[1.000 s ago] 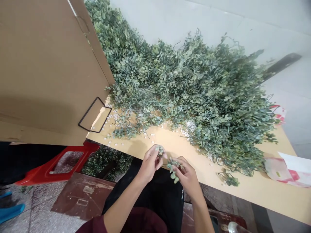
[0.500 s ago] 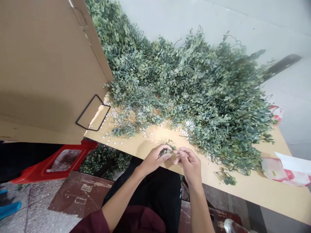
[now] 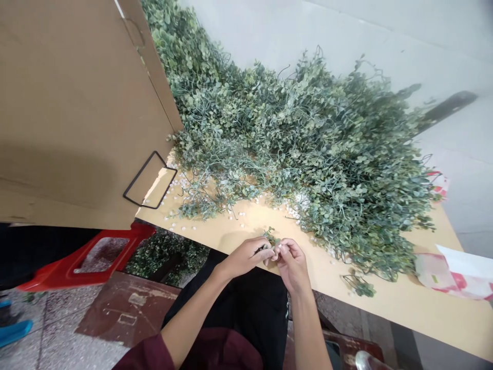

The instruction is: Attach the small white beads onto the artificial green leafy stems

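A: What does the figure show at centre?
B: The left hand point(image 3: 244, 258) and right hand point(image 3: 292, 265), held over the table, fingers of both curled inward, fingertips point(image 3: 278, 250) meeting to grasp a small leafy sprig point(image 3: 271, 237).

A: Where is the sprig?
B: Just above a tan tabletop point(image 3: 246, 228), near its front edge, and near a large heap of small-leaved green stems point(image 3: 308, 149), with white beads point(image 3: 193, 227) scattered beside the heap.

A: And at left?
B: A cardboard panel point(image 3: 77, 113) stands upright by the heap, a red plastic stool point(image 3: 57, 272) below it
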`<state>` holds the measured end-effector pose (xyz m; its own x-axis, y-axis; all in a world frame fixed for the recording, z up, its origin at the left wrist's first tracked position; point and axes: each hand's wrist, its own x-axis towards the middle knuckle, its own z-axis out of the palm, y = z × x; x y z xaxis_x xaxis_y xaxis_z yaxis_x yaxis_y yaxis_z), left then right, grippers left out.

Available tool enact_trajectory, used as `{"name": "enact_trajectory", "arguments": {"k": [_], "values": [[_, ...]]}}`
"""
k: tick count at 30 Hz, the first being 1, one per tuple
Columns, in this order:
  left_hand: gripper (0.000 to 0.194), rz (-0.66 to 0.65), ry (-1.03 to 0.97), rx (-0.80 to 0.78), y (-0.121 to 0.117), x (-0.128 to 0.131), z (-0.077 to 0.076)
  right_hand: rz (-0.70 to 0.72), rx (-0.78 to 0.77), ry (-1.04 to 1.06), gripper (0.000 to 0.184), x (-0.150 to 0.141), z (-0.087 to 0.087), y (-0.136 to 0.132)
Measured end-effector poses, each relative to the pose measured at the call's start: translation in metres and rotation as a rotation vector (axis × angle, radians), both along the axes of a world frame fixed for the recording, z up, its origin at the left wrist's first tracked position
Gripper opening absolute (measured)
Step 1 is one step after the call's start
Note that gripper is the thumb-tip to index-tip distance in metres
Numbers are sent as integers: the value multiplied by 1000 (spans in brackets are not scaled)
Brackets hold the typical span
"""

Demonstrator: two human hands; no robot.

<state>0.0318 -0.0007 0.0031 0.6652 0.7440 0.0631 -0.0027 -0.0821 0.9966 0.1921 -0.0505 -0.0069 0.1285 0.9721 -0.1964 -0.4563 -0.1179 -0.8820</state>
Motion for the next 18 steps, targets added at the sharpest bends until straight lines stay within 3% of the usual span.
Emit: {"name": "enact_trajectory", "arguments": {"k": [5, 18], "values": [[25, 60, -15, -25, -1, 1, -2, 32, -18, -13, 21, 5, -5, -3], [27, 65, 7, 117, -2, 1, 0, 18, -28, -70, 21, 2, -7, -4]]}}
